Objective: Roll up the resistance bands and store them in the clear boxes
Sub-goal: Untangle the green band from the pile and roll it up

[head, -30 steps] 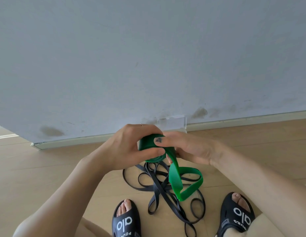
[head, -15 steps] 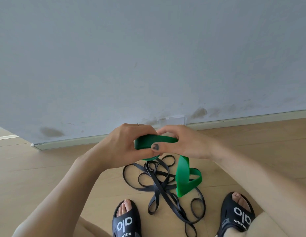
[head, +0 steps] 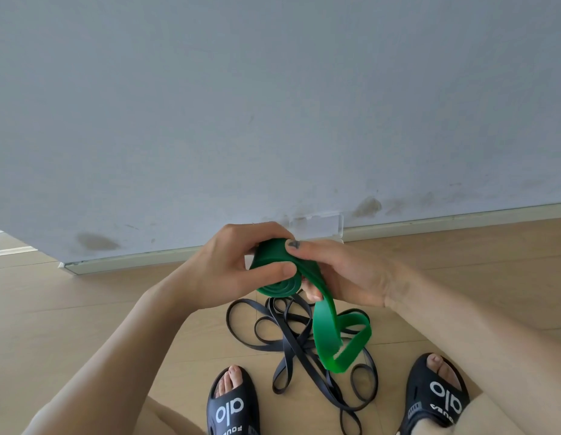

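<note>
left hand (head: 232, 262): grips the coiled part of the green band (head: 274, 271)
right hand (head: 345, 271): fingers curled round the same roll, thumb on top
band tail: hangs below the right hand, looped
black bands (head: 291, 340): tangled on the floor under both hands
clear box (head: 323, 226): just beyond the hands, by the wall

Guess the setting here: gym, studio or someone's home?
Probably a room in a home, though that's not certain: pale wood-plank floor, a plain scuffed wall with a baseboard, and the person in black slides. No gym equipment shows beyond the green band and black bands.
</note>
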`<state>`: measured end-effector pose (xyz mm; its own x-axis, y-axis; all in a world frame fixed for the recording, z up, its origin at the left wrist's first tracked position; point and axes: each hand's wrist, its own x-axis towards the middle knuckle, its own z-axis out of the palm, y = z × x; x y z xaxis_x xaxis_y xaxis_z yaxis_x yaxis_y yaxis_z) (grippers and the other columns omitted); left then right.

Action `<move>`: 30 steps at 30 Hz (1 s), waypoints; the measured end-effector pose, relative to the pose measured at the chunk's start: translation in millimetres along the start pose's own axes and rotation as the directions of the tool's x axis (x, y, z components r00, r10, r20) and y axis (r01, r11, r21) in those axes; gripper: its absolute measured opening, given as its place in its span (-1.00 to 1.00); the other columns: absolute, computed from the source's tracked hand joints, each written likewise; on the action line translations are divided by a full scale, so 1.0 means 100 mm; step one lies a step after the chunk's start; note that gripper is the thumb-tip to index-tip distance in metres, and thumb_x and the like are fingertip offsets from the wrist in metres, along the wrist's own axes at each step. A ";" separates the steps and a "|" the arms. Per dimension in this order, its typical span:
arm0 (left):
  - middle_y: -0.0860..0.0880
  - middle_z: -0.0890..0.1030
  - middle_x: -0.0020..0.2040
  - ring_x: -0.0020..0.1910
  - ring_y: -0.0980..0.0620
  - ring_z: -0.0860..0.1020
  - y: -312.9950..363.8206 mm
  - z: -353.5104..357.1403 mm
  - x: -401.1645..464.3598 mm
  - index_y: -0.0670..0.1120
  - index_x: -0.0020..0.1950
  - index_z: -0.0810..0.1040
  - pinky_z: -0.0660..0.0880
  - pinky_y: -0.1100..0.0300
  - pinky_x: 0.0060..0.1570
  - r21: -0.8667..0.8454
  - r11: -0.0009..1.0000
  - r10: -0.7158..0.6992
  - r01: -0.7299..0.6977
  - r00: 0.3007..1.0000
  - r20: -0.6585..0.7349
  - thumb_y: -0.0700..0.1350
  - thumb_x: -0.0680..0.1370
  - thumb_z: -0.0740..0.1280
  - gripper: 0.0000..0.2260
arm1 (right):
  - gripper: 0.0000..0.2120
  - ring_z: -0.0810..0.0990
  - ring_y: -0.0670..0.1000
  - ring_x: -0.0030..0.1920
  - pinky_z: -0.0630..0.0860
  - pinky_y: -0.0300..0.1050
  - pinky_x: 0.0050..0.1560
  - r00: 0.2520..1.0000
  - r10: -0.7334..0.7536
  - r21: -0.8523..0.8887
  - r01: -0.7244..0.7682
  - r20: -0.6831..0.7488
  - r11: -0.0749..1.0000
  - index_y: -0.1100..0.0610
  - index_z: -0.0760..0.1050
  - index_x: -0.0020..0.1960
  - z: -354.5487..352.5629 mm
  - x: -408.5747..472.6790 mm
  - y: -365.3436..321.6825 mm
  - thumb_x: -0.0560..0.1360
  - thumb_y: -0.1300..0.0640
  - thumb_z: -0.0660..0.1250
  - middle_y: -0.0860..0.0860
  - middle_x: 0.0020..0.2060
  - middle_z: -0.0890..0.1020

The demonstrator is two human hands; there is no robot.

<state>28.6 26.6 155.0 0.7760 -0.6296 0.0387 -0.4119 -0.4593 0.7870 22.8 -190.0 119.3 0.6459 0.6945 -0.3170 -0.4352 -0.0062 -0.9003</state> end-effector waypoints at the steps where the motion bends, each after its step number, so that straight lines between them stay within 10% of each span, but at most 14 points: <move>1: 0.08 0.68 -0.04 -0.01 -0.01 0.67 -0.01 0.00 0.00 -0.04 0.14 0.62 0.59 0.20 0.04 -0.005 1.000 0.000 0.000 1.000 -0.006 -0.15 0.59 0.45 -0.86 | -0.60 0.34 -0.06 -0.27 0.27 -0.14 -0.24 1.000 -0.011 -0.003 0.011 -0.006 1.000 0.17 0.54 0.15 -0.01 0.02 0.02 0.60 -0.17 0.30 0.14 -0.08 0.43; 8: 0.11 0.67 -0.11 -0.10 0.02 0.64 -0.03 0.13 0.04 0.08 0.11 0.64 0.60 0.01 -0.07 0.198 0.980 0.043 -0.035 0.998 -0.038 0.12 0.49 0.45 -0.76 | -0.08 0.53 0.06 -0.19 0.43 0.02 -0.09 0.967 -0.078 -0.354 -0.013 -0.241 0.935 0.33 0.54 0.06 -0.04 0.09 0.10 0.27 -0.54 0.43 0.09 -0.23 0.56; 17: 0.15 0.67 -0.07 -0.05 0.09 0.65 -0.05 0.10 0.02 0.02 0.18 0.62 0.62 0.11 -0.03 0.182 0.983 0.049 -0.029 0.993 -0.111 0.15 0.56 0.36 -0.71 | -0.60 0.49 -0.04 -0.15 0.41 -0.12 -0.11 0.997 -0.005 -0.119 -0.004 -0.078 0.993 0.20 0.58 0.14 -0.11 0.01 0.01 0.60 -0.14 0.33 0.00 -0.12 0.60; 25: 0.16 0.62 -0.16 -0.18 0.07 0.58 -0.02 0.13 0.05 0.05 0.14 0.62 0.50 0.20 -0.20 0.281 0.957 0.072 -0.073 0.997 0.015 0.13 0.56 0.42 -0.77 | -0.30 0.67 0.21 0.23 0.47 0.28 0.40 0.983 -0.022 -0.290 -0.032 -0.181 0.956 0.15 0.58 0.29 -0.10 0.05 0.07 0.39 -0.36 0.48 0.17 0.17 0.70; 30: 0.15 0.61 -0.17 -0.18 0.05 0.60 -0.04 0.08 0.02 -0.01 0.13 0.61 0.56 0.12 -0.16 0.228 0.971 0.078 -0.068 0.996 -0.034 0.06 0.59 0.40 -0.81 | -0.65 0.67 -0.06 0.05 0.49 -0.08 0.14 1.000 0.008 -0.211 -0.012 -0.020 0.977 0.02 0.64 0.15 -0.12 -0.02 -0.03 0.58 -0.19 0.27 -0.05 0.00 0.72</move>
<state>27.6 22.0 147.3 0.7574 -0.6417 0.1211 -0.5619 -0.5458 0.6216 30.4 -200.1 119.1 0.6549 0.6797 -0.3304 -0.3011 -0.1663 -0.9390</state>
